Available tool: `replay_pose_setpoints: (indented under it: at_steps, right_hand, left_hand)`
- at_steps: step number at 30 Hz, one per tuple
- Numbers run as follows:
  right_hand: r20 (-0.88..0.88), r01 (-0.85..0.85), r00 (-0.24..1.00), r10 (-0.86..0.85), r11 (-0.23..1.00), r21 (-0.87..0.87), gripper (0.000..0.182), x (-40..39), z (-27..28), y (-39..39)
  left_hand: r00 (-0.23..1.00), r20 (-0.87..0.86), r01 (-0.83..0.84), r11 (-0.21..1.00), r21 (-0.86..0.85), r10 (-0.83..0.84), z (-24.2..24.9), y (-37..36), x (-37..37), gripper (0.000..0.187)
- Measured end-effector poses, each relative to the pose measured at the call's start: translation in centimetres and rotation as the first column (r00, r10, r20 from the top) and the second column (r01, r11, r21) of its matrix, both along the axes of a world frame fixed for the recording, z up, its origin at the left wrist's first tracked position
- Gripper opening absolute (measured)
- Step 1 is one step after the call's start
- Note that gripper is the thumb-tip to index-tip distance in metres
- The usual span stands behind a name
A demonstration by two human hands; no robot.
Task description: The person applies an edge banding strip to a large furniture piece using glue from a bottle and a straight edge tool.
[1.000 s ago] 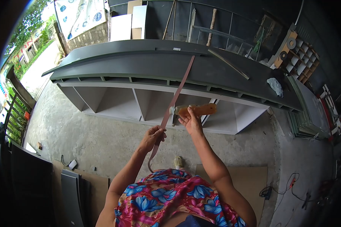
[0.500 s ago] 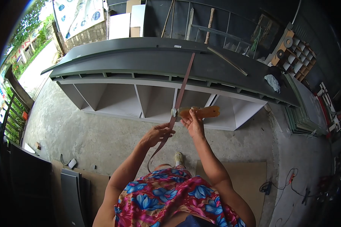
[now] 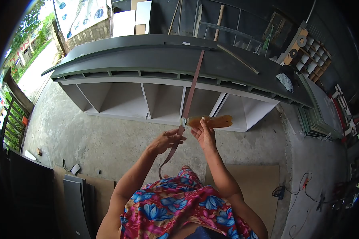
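Note:
My left hand (image 3: pixel 166 140) pinches a long brown strip (image 3: pixel 190 93) that runs from the top of the dark grey cabinet (image 3: pixel 155 59) down past my hands, its free end curling near my flowered dress. My right hand (image 3: pixel 204 133) holds an orange-handled tool (image 3: pixel 211 121) sideways, its pale head touching the strip just above my left fingers. Both hands are raised in front of the cabinet's open white compartments (image 3: pixel 163 101).
On the cabinet top lie a thin wooden stick (image 3: pixel 236 58) and a crumpled cloth (image 3: pixel 286 81). Cardboard sheets (image 3: pixel 249 187) and cables (image 3: pixel 295 191) lie on the concrete floor. Stacked panels (image 3: pixel 319 119) stand at right, dark boards (image 3: pixel 75 203) at lower left.
The strip has straightened up toward vertical, and the tool's head has settled against it. My left hand shifted slightly right along the strip. The view tilted down a little.

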State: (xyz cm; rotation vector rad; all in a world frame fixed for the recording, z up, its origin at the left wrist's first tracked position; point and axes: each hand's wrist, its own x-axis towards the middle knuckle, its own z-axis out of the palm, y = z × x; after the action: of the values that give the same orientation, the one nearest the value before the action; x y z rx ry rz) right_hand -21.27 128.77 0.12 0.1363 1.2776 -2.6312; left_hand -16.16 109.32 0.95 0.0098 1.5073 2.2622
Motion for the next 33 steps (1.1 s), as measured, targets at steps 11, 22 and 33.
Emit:
replay_pose_setpoints:
  at_steps: [11, 22, 33]
  right_hand:
    - [0.075, -0.015, 0.997, 0.021, 0.997, -0.075, 0.042, 0.6, -0.8, 0.7]
    - [0.159, -0.099, 0.980, 0.117, 0.989, -0.112, 0.037, 9.7, -1.5, 3.1]
    - [0.077, -0.009, 0.997, 0.007, 1.000, 0.029, 0.040, 15.5, -0.9, 5.4]
  left_hand:
    - [0.993, 0.063, 0.104, 0.989, -0.106, -0.098, -0.1, 0.3, 2.9, 0.037]
    - [0.986, 0.101, 0.129, 0.991, 0.037, -0.132, -0.8, 2.3, 8.7, 0.040]
    - [0.970, 0.165, 0.165, 0.983, 0.078, -0.176, -0.2, 5.1, 15.4, 0.041]
